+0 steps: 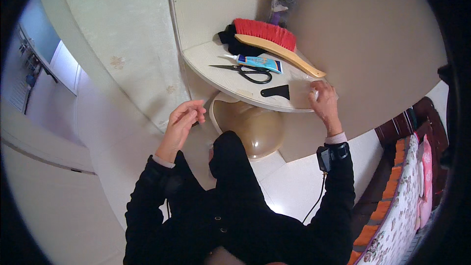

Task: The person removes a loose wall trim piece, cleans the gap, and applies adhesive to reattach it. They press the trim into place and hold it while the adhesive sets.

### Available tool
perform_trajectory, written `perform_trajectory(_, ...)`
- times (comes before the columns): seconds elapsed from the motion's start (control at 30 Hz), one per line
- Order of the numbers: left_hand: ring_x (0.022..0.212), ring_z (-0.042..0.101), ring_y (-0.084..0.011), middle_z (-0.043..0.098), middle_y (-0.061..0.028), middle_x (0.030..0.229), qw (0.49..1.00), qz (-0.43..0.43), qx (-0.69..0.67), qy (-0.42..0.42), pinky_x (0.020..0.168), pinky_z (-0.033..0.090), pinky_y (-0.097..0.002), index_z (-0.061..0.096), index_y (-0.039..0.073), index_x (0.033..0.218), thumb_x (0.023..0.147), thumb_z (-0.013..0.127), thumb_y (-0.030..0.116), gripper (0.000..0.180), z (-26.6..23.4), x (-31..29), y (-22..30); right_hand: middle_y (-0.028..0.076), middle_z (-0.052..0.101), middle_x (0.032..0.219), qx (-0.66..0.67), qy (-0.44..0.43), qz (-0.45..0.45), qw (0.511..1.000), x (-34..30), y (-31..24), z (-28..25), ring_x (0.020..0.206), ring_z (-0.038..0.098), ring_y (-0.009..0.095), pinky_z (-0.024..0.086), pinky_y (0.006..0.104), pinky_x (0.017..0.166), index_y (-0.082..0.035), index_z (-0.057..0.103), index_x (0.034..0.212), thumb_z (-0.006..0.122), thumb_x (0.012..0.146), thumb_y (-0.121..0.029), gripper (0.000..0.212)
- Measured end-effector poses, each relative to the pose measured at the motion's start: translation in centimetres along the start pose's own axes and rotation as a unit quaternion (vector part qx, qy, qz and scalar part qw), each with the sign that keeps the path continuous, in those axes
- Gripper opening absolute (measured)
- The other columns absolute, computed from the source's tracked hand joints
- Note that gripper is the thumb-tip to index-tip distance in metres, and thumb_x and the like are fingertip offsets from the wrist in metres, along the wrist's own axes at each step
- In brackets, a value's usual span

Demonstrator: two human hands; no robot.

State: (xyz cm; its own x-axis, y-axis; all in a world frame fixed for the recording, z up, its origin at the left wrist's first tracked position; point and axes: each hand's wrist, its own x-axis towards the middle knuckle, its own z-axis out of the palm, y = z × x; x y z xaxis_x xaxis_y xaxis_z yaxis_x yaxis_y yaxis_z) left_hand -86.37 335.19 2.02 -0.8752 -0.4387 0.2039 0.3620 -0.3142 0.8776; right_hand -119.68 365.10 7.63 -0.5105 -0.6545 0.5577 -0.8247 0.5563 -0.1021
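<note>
In front of me is a white corner shelf [221,81] with a rounded front edge. My right hand [325,102] is at its right end, thumb and fingers closed on something small and whitish that I cannot make out. My left hand [182,125] is raised off the shelf's left front, its fingers curled together; whatever they may hold is too small to name. On the shelf lie black-handled scissors [250,73], a blue tube [262,64] with a white nozzle, and a small black tapered piece [275,92]. Behind them rests a red-bristled brush [279,51] with a wooden handle.
Black cloth [238,44] lies partly under the brush, and a clear plastic bag [284,2] stands at the back. Below the shelf is a shiny tan rounded object [255,130]. A bed with a floral cover [392,216] is at right; a doorway [61,68] opens at left.
</note>
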Motion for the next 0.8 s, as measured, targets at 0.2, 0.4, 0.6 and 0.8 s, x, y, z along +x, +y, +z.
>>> perform_trajectory(0.2,0.09,0.059,-0.0149,0.062,-0.0087,0.104,1.0,0.001,-0.016,0.018,0.084,0.048,-0.0298,0.059,0.0,0.123,0.098,0.051,0.011,0.028,-0.2,-0.2,-0.1,0.011,0.065,0.094,-0.067,0.045,0.039,0.996,1.7,-1.0,-0.3,0.092,0.059,0.029,0.047,0.0415,0.078,-0.006,0.067,0.086,0.066,0.079,-0.009,0.007)
perform_trajectory(0.4,0.089,0.058,-0.0136,0.063,-0.0076,0.102,0.999,-0.004,-0.015,0.03,0.083,0.049,-0.0288,0.06,0.001,0.123,0.098,0.052,0.013,0.028,-0.8,-0.6,-0.3,0.01,0.063,0.101,-0.089,0.126,-0.059,0.986,4.3,-4.2,-1.5,0.093,0.057,0.031,0.046,0.0425,0.082,-0.007,0.069,0.088,0.065,0.08,-0.009,0.009)
perform_trajectory(0.6,0.087,0.058,-0.0125,0.063,-0.0055,0.1,0.999,-0.009,0.0,0.038,0.082,0.049,-0.0274,0.061,0.002,0.122,0.099,0.052,0.013,0.027,-0.7,-0.5,-0.2,0.011,0.064,0.11,0.059,-0.022,-0.168,0.984,8.8,-9.2,4.2,0.107,0.057,0.033,0.045,0.0433,0.094,-0.007,0.067,0.101,0.066,0.083,-0.015,0.02)
perform_trajectory(0.8,0.089,0.059,-0.0126,0.064,-0.0052,0.1,0.989,0.064,0.073,0.108,0.081,0.048,-0.0266,0.061,0.002,0.12,0.098,0.054,0.013,0.026,-4.0,0.6,3.2,0.009,0.062,0.119,0.029,-0.103,-0.177,0.978,10.8,-10.9,7.9,0.113,0.056,0.032,0.043,0.0463,0.097,-0.009,0.065,0.114,0.067,0.083,-0.019,0.033)
